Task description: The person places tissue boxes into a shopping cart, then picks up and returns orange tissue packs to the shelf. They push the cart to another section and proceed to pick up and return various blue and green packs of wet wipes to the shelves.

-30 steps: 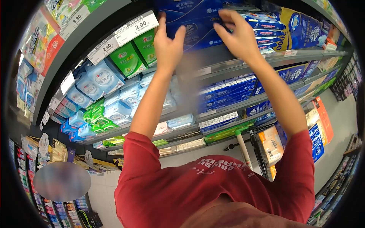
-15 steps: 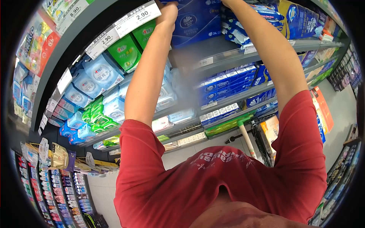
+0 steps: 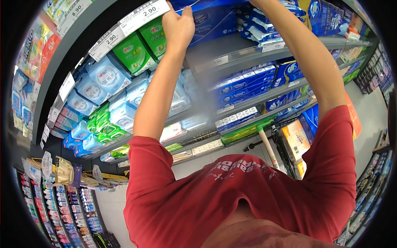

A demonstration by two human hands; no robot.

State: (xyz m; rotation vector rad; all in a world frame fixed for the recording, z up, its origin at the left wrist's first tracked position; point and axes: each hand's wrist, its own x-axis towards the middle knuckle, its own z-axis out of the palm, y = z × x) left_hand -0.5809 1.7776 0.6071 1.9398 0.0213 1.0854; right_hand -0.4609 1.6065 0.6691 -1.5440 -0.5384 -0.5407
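Observation:
Two blue Vinda tissue packs sit one above the other at the top of the head view. The lower tissue pack [image 3: 213, 25] shows its printed front. Of the upper tissue pack [image 3: 215, 4] only a strip shows; the rest is cut off by the frame. My left hand [image 3: 178, 28] is closed at the left end of the upper pack, thumb raised against it, fingers bent. My right hand [image 3: 257, 2] reaches to the top edge near the pack's right end. Its fingers are out of frame.
Green wipe packs [image 3: 133, 53] and light-blue wipe packs [image 3: 108, 76] fill the shelf to the left, behind price tags [image 3: 142, 18]. Blue plastic-wrapped packs [image 3: 256, 27] lie right. Lower shelves hold blue tissue boxes [image 3: 248, 84]. A pale pole [image 3: 268, 146] stands below.
My left hand has come lower and more fully into view. The upper blue pack's lower edge now shows separately above the lower pack. My right hand has moved slightly, still largely out of frame.

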